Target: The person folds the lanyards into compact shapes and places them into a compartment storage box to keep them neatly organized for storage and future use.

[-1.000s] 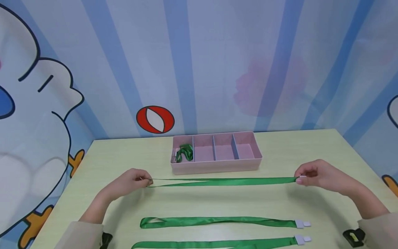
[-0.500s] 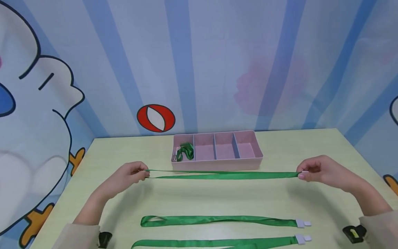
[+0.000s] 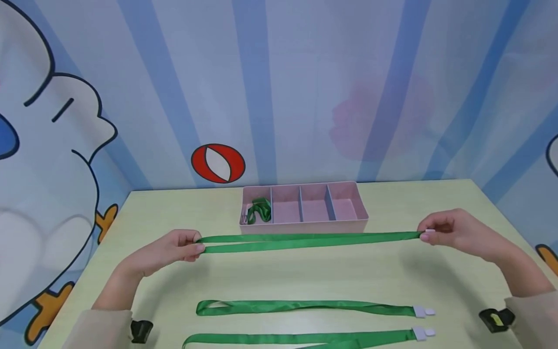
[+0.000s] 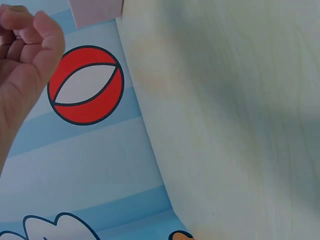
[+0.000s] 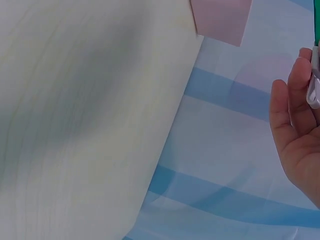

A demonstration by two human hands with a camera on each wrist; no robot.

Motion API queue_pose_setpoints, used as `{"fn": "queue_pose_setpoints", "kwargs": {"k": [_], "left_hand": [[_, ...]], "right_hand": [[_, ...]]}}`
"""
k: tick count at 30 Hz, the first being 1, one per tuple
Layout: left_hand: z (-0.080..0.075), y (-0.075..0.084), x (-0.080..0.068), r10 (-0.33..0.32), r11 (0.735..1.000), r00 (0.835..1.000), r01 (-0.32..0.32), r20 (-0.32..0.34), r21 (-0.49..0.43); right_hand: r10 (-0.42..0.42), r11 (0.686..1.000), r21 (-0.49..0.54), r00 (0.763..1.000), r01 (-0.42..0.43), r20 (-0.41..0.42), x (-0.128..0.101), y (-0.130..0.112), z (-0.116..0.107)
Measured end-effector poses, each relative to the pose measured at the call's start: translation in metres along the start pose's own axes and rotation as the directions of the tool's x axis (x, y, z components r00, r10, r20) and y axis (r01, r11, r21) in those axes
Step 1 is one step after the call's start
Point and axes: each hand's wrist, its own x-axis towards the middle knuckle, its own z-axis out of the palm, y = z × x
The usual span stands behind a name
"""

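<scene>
A green lanyard point(image 3: 305, 240) is stretched level above the table, in front of the pink box, between my two hands. My left hand point(image 3: 174, 251) pinches its looped end, the two strands leaving the fingers slightly apart. With thumb and fingers my right hand point(image 3: 455, 233) pinches the other end, by the white clip point(image 5: 313, 82). In the left wrist view my left hand point(image 4: 25, 60) shows curled fingers, and the lanyard is out of sight there. Two more green lanyards, a nearer one point(image 3: 314, 338) and a farther one point(image 3: 305, 306), lie on the table with white clips to the right.
The pink box point(image 3: 305, 228) with several compartments stands at the back of the pale table point(image 3: 174, 203). A bunched green lanyard point(image 3: 260, 209) lies in its leftmost compartment. A printed cloth backdrop point(image 3: 305, 97) rises behind the table.
Both hands have moved up and away with the stretched lanyard, closer to the box. The left hand has also shifted a little left, and the two strands show wider at its end.
</scene>
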Motion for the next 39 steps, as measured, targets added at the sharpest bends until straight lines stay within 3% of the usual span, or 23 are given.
{"fn": "queue_pose_setpoints", "kwargs": {"k": [4,10,13,23,28,30,35,39], "left_hand": [[0.0,0.005,-0.001,-0.001,1.0,1.0,0.001,0.028,-0.012],[0.004,0.01,0.003,-0.093,0.994,0.996,0.092,-0.017,-0.066],[0.006,0.01,0.005,-0.102,0.992,0.994,0.099,-0.036,-0.082],[0.004,0.004,0.004,0.012,0.998,0.987,-0.022,-0.162,-0.065],[0.0,0.005,-0.001,0.089,0.992,0.979,-0.105,-0.185,-0.075],[0.0,0.007,-0.003,0.083,0.992,0.976,-0.101,-0.202,-0.079],[0.002,0.013,-0.002,0.034,0.999,0.973,-0.032,-0.229,0.012],[0.004,0.016,-0.001,0.046,0.993,0.97,-0.018,-0.237,0.121]], "right_hand": [[0.034,0.999,-0.019,0.999,-0.035,-0.036,0.0,-0.004,-0.002],[0.055,0.998,-0.022,0.995,-0.057,-0.083,-0.001,-0.008,-0.004],[0.045,0.998,-0.037,0.992,-0.05,-0.116,-0.002,-0.009,-0.004],[0.04,0.999,-0.023,0.989,-0.044,-0.141,-0.006,-0.006,-0.006],[0.084,0.995,-0.045,0.98,-0.093,-0.181,-0.007,-0.005,-0.005],[0.103,0.992,-0.055,0.973,-0.116,-0.204,-0.007,-0.005,-0.005],[0.127,0.987,-0.063,0.963,-0.145,-0.236,-0.008,-0.005,-0.006],[0.113,0.992,-0.029,0.965,-0.123,-0.238,-0.008,-0.004,-0.007]]}}
